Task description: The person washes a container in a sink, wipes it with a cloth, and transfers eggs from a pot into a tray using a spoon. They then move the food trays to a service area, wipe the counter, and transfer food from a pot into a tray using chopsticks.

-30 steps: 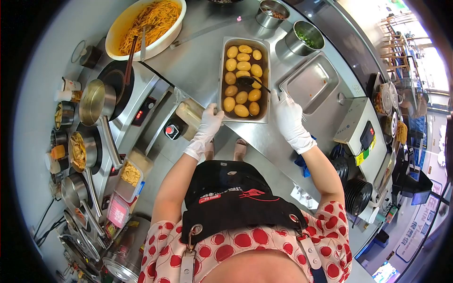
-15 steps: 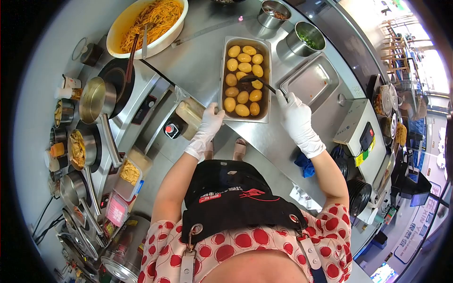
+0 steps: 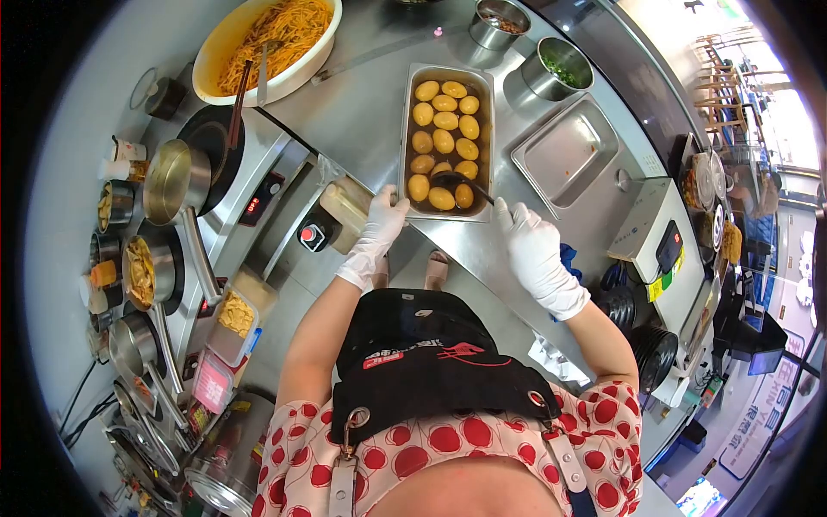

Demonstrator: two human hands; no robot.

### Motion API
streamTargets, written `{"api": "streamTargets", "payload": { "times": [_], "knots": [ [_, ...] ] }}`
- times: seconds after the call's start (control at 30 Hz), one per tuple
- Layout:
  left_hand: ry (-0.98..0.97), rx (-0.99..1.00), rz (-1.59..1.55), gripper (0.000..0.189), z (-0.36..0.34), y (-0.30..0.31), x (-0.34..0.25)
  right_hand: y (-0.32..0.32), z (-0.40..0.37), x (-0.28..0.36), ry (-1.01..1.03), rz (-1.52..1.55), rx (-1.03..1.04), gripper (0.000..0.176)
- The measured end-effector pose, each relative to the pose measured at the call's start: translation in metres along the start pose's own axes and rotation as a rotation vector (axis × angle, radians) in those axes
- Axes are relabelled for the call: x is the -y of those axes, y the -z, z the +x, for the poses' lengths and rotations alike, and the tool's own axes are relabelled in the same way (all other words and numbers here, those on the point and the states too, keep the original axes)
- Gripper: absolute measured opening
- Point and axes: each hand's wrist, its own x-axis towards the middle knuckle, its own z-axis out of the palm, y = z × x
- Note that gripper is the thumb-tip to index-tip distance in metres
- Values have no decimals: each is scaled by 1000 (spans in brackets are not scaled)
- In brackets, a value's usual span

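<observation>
A deep steel pan [image 3: 489, 138] holds several peeled, brown-stained eggs [image 3: 444, 121] lying in dark liquid. My left hand [image 3: 383, 222], in a white glove, is closed at the pan's near left corner, gripping its rim. In my gloved right hand [image 3: 532, 250] is the handle of a black ladle [image 3: 450, 179]. The ladle's bowl is down among the eggs in the near part of the pan, and its handle slants over the right rim.
Right of the pan lies a shallow steel tray [image 3: 551, 168]. Beyond it stand pots of chopped greens [image 3: 564, 71] and brown bits [image 3: 501, 24]. At far left is a white basin [image 3: 297, 86] of orange shreds. Saucepans [image 3: 177, 185] with long handles line the left burners.
My right hand has come nearer to me and slightly left. The ladle's bowl has moved from the middle rows of eggs to the near rows. My left hand stays at the corner.
</observation>
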Motion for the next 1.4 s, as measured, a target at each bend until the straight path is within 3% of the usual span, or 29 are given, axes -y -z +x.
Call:
{"api": "streamTargets", "payload": {
  "times": [0.3,0.73,0.83,0.97,1.07,1.13,1.2,1.27,1.4],
  "knots": [
    [-54,-33,76,38,6,0,10,-8,-10,22,-18,-13,136,44],
    [15,-17,42,39,-2,1,-5,-18,12,-23,-217,568,185,19],
    [-7,5,124,43,3,3,1,-23,18,-40,-315,723,218,21],
    [21,17,97,43,-3,2,-8,-28,29,-64,-561,1164,467,24],
    [-6,8,137,43,3,3,1,-9,43,-78,-657,1154,539,26],
    [-40,-3,186,43,6,3,7,-13,47,-83,-696,1244,448,25],
    [-83,-18,206,41,6,3,9,-19,57,-91,-596,1123,243,24],
    [-68,-24,164,41,6,2,11,-25,72,-95,-695,1122,266,25],
    [-48,1,143,39,6,3,8,-47,91,-90,-582,781,8,25]
  ]
}}
